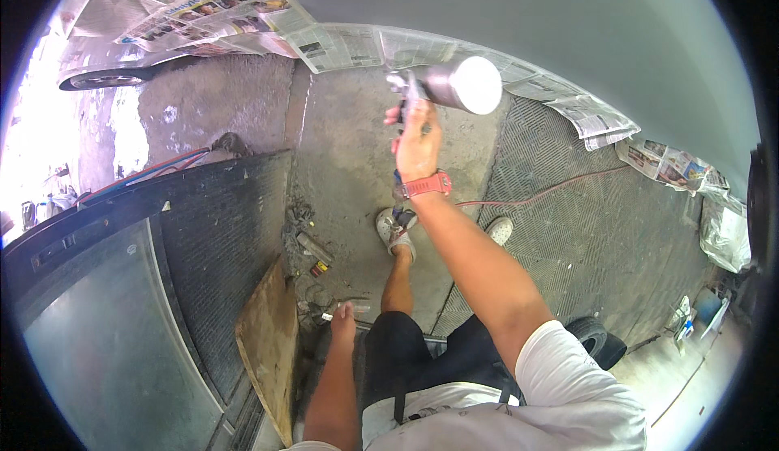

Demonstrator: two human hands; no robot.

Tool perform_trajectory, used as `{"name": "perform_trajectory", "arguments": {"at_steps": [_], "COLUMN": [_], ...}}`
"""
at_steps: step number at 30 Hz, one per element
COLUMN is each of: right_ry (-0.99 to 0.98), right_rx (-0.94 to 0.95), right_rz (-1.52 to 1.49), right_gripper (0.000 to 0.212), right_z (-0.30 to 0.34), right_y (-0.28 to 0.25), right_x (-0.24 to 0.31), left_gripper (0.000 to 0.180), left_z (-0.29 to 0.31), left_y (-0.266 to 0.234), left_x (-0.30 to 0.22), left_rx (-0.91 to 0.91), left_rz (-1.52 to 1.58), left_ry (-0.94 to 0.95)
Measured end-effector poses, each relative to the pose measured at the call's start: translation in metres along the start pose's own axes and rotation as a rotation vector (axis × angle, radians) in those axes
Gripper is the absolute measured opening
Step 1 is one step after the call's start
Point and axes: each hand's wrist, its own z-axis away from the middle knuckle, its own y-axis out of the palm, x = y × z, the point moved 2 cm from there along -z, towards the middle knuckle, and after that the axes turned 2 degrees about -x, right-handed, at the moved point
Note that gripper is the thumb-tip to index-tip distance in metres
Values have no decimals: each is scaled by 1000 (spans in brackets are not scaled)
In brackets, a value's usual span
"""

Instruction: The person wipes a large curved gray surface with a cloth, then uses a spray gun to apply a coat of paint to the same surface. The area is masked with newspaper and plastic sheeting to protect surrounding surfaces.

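Observation:
My right hand (418,146), with a red watch on its wrist, is stretched out ahead, closed around the handle of a spray gun (412,94). The gun's cup (454,86), with a bright white end, points to the right, near a smooth grey vehicle panel (584,21). Newspaper sheets (422,47) line the panel's lower edge. My left hand (344,319) hangs low by my left leg, its fingers curled. A small white thing (327,316) shows beside it; whether the hand holds it is hard to make out.
A thin red hose (552,195) crosses the textured floor mat (568,240). To my left stand a dark framed panel (227,232) and a wooden board (272,353). Bottles (315,248) and debris lie near my feet. A tire (586,333) sits behind right.

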Motion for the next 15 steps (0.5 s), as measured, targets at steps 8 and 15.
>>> {"name": "perform_trajectory", "arguments": {"at_steps": [8,15], "right_ry": [97,52], "right_rx": [119,-207], "right_rz": [-1,107], "right_gripper": [46,56], "right_z": [-17,-35], "right_y": [4,-156], "right_x": [29,65], "left_gripper": [60,52], "left_z": [41,29], "left_y": [13,62], "left_x": [-53,-140], "left_rx": [136,201], "left_rz": [-238,51], "left_ry": [193,374]}}
